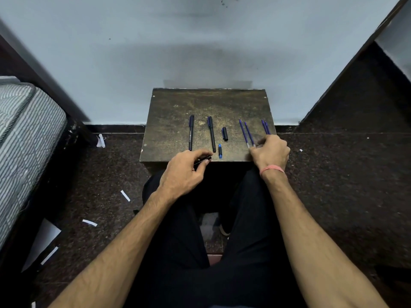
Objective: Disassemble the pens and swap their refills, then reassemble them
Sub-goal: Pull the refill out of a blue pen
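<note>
On the counter [169,112], near the black cap [225,133], my left hand [184,172] grips an emptied barrel [203,161] steady while my right hand [270,152] pinches a refill [249,134] to load it.

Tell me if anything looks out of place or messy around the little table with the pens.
On the table nothing is spilled or broken; the loose black cap and small blue piece fit a pen taken apart. The odd bit is the floor to the left: white paper scraps lie scattered there.

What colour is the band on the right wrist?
The band on the right wrist is pinkish red, seen best in the head view.
</note>
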